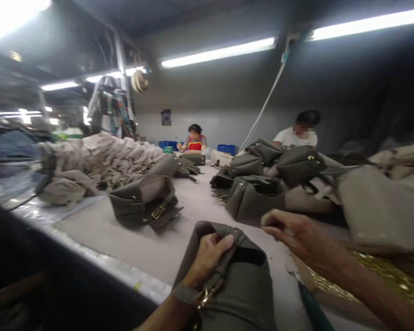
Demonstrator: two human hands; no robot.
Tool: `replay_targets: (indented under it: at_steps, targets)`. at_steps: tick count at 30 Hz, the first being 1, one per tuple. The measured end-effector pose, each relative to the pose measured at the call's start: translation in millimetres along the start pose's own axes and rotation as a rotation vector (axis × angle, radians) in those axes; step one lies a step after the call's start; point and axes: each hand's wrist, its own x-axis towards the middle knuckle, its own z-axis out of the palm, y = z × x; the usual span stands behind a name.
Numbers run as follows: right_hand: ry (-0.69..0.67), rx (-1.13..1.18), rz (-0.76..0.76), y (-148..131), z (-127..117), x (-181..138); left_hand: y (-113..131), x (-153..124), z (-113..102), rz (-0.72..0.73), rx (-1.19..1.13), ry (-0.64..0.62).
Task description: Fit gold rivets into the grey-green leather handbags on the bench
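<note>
A dark olive-grey handbag (250, 282) stands in front of me at the table's near side, its top gaping. My left hand (209, 257) is closed on its upper edge and strap, thumb on top. A gold-coloured buckle (207, 294) on a strap hangs by my left wrist. To the right of the bag, my right hand (293, 230) hovers over the table with fingertips pinched together. Whatever they hold, if anything, is too small to make out. Under my right forearm is a box of small gold-coloured metal pieces (331, 284).
A tool with a dark green handle (312, 301) lies beside the box. Another buckled bag (141, 197) sits left on the table (196, 202). More bags (253, 202) are heaped right; light fabric pieces (106, 156) pile left, near a fan (31, 170). Two people work at the far side.
</note>
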Motion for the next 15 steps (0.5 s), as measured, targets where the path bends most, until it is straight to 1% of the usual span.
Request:
replay_targets:
  at_steps: [2,6,11,15]
  targets:
    - [-0.069,0.036,0.017,-5.1,1.9,6.1,0.3,-1.8,-3.8,0.002,-0.038,-0.015]
    - [-0.112,0.113,0.007,-17.9,14.2,27.0,4.1,-10.4,-8.7,0.038,-0.088,-0.020]
    - [-0.215,0.171,-0.012,-26.5,19.2,29.8,2.6,-8.6,-11.6,0.032,-0.111,-0.070]
    - [-0.274,0.191,-0.048,-29.8,22.4,34.0,4.7,-8.8,-12.0,0.017,-0.159,-0.070]
